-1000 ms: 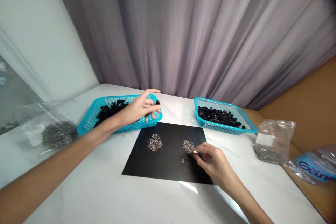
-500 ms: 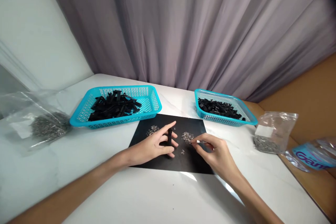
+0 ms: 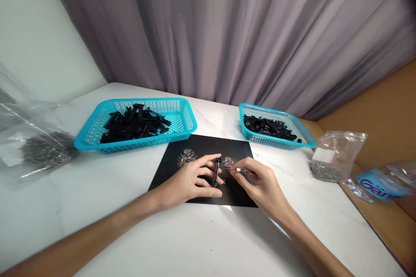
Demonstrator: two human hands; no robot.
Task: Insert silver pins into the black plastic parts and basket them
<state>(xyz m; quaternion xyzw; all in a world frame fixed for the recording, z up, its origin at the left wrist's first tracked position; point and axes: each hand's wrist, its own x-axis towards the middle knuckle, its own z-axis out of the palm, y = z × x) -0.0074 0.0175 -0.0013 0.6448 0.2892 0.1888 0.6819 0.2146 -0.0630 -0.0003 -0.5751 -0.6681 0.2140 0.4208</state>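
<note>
My left hand [image 3: 191,180] rests on a black mat [image 3: 169,169] and pinches a small black plastic piece [image 3: 215,172] upright between thumb and fingers. My right hand [image 3: 260,186] is closed on a thin metal tool [image 3: 238,169] whose tip points at the black piece. Two small heaps of silvery metal parts lie on the mat: the left heap [image 3: 186,157] beyond my left hand and the right heap [image 3: 228,162] between both hands.
Two turquoise baskets hold black plastic pieces: a left basket [image 3: 91,127] and a right basket [image 3: 279,143]. Clear bags of metal parts lie at far left [image 3: 35,149] and at right [image 3: 334,158]. A blue-printed bag [image 3: 380,184] lies at the table's right edge. Grey curtain behind.
My left hand came from the left basket to the mat with a black piece, then turned it toward my right hand. My right hand stayed by the right heap.
</note>
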